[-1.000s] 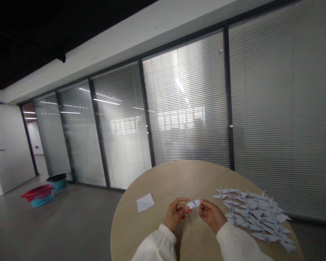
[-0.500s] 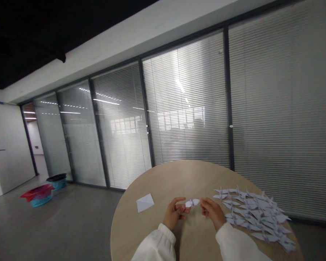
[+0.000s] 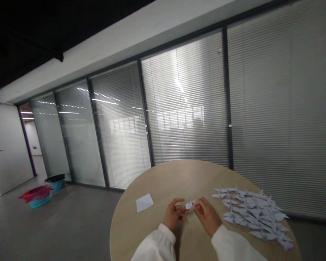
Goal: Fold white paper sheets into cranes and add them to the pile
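Note:
Over the middle of the round wooden table [image 3: 179, 177], a small white paper crane [image 3: 189, 205] is held between my two hands. My left hand [image 3: 174, 213] pinches its left end with thumb and fingers. On the other side, my right hand [image 3: 206, 214] has its fingertips closed on the crane's right part and covers much of it. Several finished paper cranes [image 3: 256, 214] lie in overlapping rows to the right of my right hand. A white square of paper [image 3: 145, 202] with a diagonal crease rests left of my left hand.
Beyond the table stands a glass partition with blinds [image 3: 187, 98]. On the floor at left are a blue basin with a red bag [image 3: 37, 195] and another blue basin with a black bag [image 3: 56, 182]. A white door [image 3: 8, 148] stands at far left.
My right hand has moved left, its fingers now on the crane's middle and right part instead of its right tip. My left hand stays nearly still.

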`<state>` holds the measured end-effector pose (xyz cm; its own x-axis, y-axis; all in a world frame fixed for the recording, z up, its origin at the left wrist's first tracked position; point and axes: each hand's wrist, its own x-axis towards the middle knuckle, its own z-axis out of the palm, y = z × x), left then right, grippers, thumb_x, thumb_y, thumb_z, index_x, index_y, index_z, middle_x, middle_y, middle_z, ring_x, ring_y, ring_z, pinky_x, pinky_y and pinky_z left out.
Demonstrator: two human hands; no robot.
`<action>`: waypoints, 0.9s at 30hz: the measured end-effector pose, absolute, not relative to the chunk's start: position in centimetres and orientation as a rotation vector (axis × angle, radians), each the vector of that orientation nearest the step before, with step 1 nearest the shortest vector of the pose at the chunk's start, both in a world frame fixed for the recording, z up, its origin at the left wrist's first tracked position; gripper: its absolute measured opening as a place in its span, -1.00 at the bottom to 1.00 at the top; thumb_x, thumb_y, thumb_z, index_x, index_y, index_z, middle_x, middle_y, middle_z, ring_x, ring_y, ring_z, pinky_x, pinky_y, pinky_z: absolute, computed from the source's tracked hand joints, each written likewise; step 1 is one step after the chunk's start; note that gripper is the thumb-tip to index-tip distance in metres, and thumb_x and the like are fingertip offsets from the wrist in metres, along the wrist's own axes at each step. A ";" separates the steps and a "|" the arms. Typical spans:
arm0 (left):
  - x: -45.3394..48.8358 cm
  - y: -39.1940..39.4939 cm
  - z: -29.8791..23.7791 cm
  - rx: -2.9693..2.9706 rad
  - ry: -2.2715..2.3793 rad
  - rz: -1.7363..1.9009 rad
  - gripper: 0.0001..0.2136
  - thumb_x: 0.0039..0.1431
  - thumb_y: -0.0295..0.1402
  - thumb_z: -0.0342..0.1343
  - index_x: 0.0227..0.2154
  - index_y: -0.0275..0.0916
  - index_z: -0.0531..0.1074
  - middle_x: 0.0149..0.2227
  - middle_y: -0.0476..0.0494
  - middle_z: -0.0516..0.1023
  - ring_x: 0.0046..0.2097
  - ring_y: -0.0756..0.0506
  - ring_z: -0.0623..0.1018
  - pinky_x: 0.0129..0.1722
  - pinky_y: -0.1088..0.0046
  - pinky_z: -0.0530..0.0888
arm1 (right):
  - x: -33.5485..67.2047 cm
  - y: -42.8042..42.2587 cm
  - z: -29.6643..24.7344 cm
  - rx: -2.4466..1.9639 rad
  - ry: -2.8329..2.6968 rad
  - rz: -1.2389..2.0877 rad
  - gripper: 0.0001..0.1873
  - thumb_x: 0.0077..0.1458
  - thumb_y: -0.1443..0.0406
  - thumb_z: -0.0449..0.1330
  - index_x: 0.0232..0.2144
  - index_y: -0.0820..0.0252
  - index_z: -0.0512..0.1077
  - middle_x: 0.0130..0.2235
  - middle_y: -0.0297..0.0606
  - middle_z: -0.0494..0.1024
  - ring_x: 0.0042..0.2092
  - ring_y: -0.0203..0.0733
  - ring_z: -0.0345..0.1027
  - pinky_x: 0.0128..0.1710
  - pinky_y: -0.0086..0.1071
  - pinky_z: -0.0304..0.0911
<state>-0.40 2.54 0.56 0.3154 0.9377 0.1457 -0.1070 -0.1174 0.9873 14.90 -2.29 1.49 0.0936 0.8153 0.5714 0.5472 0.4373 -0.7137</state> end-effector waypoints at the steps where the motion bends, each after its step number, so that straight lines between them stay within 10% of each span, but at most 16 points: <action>1: -0.4 2.5 0.5 1.378 0.837 1.090 -0.55 -0.25 -0.18 0.21 -0.27 -0.31 0.29 -0.58 -0.08 0.48 -0.46 -0.08 0.50 -0.63 0.55 0.37 | 15.1 -2.1 1.3 -1.255 -1.593 0.276 -0.85 -0.03 0.26 0.02 -0.57 0.12 0.31 -0.48 -0.36 0.32 -0.45 -0.29 0.25 -0.43 -0.48 0.15; 27: 0.1 2.1 0.6 1.350 0.874 1.052 -0.53 -0.28 -0.10 0.17 -0.30 -0.29 0.28 -0.47 -0.18 0.50 -0.44 -0.10 0.51 -0.64 0.55 0.30 | 22.5 0.7 0.5 -2.228 -1.515 -0.366 -0.76 0.00 0.32 0.00 -0.51 0.27 0.45 -0.38 -0.05 0.49 -0.23 0.04 0.29 -0.30 -0.18 -0.01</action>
